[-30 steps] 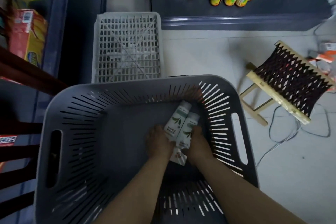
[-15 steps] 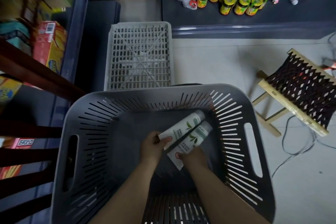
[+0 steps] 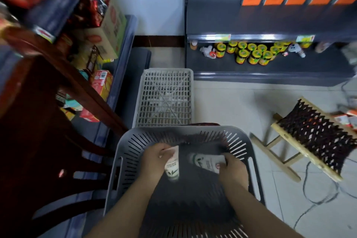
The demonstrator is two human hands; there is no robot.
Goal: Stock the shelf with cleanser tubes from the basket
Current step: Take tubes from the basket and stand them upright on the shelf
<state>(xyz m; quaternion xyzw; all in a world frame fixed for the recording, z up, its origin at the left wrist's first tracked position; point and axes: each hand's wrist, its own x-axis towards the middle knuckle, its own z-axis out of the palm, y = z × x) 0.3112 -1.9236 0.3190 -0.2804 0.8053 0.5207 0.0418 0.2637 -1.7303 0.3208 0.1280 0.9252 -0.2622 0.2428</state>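
Note:
Two white cleanser tubes with green leaf prints are lifted over the grey slotted basket [image 3: 239,141]. My left hand [image 3: 154,160] pinches one tube [image 3: 172,164] by its flat end, cap hanging down. My right hand [image 3: 231,168] grips the other tube [image 3: 206,161] by its flat end, cap pointing left. The tubes are apart, a short gap between them. The dark grey shelf [image 3: 270,69] stands ahead with a bare stretch to the right of the jars.
Yellow-lidded jars [image 3: 249,54] and small toys stand on the low shelf. A white lattice crate [image 3: 165,96] lies ahead of the basket. A folding stool [image 3: 313,137] and cables sit at right; a dark wooden chair [image 3: 48,121] and stocked boxes at left.
Both hands have raised the tubes off the basket floor and drawn them apart. The left tube now hangs cap down. My head has tilted up, bringing more of the shelf into view.

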